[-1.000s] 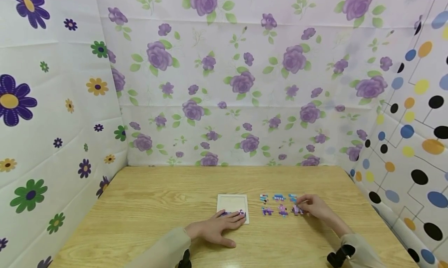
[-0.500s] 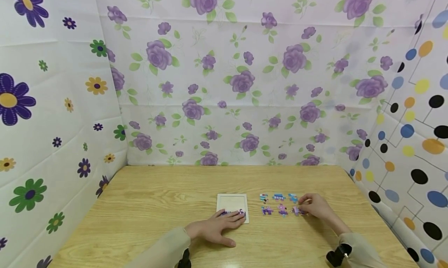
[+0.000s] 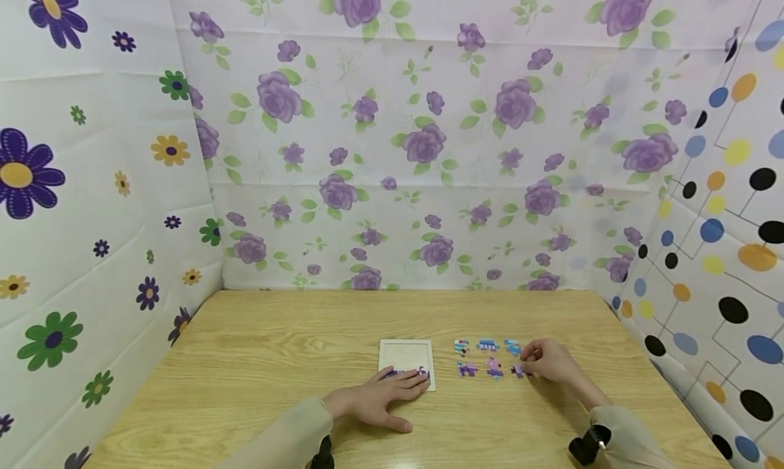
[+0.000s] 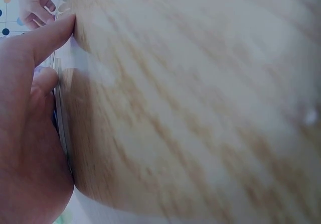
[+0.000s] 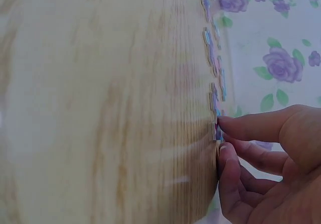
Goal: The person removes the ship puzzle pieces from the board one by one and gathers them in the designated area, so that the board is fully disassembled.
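Observation:
My left hand (image 3: 378, 395) lies flat with fingers spread over the lower part of a white-framed puzzle board (image 3: 406, 353). Some purple pieces (image 3: 422, 370) show in the board along its lower edge, partly under those fingers. To the right, my right hand (image 3: 549, 361) has its thumb and fingertips at a small purple jigsaw puzzle piece (image 3: 518, 371), the rightmost of the lower row. The right wrist view shows the thumb and curled fingers pinching a puzzle piece (image 5: 215, 132) low at the tabletop. Part of it is hidden by the fingertips.
Several other jigsaw pieces lie in two rows: blue ones (image 3: 488, 345) at the back, purple and pink ones (image 3: 494, 368) in front. The wooden table (image 3: 294, 333) meets flowered cloth walls (image 3: 392, 237) behind and at both sides.
My right hand stays near the same spot, its fingertips shifting slightly at the purple puzzle piece. The left hand and the board have not moved.

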`<move>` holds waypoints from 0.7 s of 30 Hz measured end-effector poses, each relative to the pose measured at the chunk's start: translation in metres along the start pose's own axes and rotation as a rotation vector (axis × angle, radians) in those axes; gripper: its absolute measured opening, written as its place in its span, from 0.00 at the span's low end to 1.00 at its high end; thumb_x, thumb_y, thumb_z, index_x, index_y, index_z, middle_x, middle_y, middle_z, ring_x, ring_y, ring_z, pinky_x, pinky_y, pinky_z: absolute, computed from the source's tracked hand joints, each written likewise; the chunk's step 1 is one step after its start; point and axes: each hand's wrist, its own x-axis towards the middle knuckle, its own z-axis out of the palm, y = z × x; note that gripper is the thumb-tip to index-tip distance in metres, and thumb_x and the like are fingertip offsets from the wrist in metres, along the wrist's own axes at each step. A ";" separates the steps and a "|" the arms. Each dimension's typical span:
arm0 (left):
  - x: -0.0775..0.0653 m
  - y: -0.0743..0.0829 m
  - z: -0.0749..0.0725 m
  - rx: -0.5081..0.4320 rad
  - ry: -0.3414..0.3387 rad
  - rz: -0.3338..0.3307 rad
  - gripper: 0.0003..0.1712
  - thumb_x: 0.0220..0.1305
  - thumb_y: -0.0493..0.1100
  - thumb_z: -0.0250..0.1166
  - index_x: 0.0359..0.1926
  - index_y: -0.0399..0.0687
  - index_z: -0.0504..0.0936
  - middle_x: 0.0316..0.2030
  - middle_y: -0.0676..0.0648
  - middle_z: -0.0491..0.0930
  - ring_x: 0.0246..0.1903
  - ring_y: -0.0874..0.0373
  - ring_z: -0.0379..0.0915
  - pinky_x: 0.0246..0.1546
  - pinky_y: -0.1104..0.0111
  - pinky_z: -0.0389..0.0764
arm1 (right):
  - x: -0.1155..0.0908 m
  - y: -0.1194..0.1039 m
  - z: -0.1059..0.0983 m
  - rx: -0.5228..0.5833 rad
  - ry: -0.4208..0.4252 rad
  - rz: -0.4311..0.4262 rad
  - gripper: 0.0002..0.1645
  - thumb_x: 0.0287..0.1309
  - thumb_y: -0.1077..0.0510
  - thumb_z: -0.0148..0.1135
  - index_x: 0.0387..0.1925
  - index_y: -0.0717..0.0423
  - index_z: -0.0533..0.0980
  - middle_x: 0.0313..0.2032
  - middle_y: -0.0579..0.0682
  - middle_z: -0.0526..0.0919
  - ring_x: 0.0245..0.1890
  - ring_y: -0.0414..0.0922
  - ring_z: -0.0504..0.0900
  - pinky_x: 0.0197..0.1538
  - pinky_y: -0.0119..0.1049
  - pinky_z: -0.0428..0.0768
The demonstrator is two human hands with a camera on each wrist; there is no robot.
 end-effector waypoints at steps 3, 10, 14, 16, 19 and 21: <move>0.000 0.000 0.000 0.000 -0.001 -0.001 0.44 0.69 0.60 0.55 0.77 0.57 0.45 0.78 0.53 0.41 0.77 0.55 0.35 0.71 0.42 0.40 | 0.002 0.001 0.001 -0.020 0.021 0.005 0.06 0.50 0.61 0.71 0.30 0.57 0.81 0.24 0.47 0.80 0.20 0.38 0.72 0.23 0.30 0.71; 0.000 0.001 0.000 0.011 -0.002 -0.003 0.44 0.69 0.61 0.54 0.77 0.58 0.44 0.78 0.53 0.40 0.77 0.55 0.35 0.71 0.42 0.40 | 0.001 0.002 0.002 -0.031 0.014 0.009 0.04 0.51 0.61 0.70 0.28 0.56 0.81 0.21 0.46 0.78 0.19 0.40 0.72 0.23 0.32 0.71; 0.000 0.001 -0.001 0.003 -0.003 -0.003 0.44 0.69 0.60 0.55 0.77 0.58 0.44 0.78 0.54 0.40 0.77 0.56 0.34 0.72 0.42 0.40 | 0.000 0.001 0.001 -0.026 0.004 0.001 0.04 0.51 0.61 0.70 0.28 0.57 0.81 0.21 0.46 0.78 0.18 0.38 0.72 0.23 0.31 0.71; 0.000 0.001 -0.001 -0.001 -0.005 -0.004 0.44 0.69 0.60 0.55 0.77 0.58 0.44 0.78 0.54 0.40 0.77 0.56 0.34 0.72 0.42 0.40 | 0.000 0.001 0.001 -0.025 -0.001 -0.002 0.04 0.52 0.61 0.70 0.28 0.57 0.81 0.21 0.46 0.78 0.18 0.38 0.72 0.23 0.31 0.71; 0.000 0.001 -0.001 0.010 -0.008 -0.009 0.43 0.70 0.60 0.54 0.77 0.58 0.44 0.78 0.54 0.40 0.77 0.57 0.34 0.72 0.43 0.40 | -0.001 0.001 0.000 -0.024 -0.008 -0.008 0.04 0.52 0.61 0.69 0.29 0.58 0.81 0.22 0.47 0.79 0.19 0.39 0.72 0.23 0.32 0.71; 0.000 0.001 0.000 0.021 -0.011 -0.013 0.44 0.70 0.60 0.53 0.77 0.58 0.43 0.78 0.55 0.39 0.77 0.57 0.33 0.72 0.43 0.40 | -0.001 0.001 0.001 -0.019 -0.007 -0.006 0.04 0.52 0.61 0.69 0.29 0.58 0.81 0.22 0.47 0.79 0.20 0.40 0.73 0.23 0.32 0.72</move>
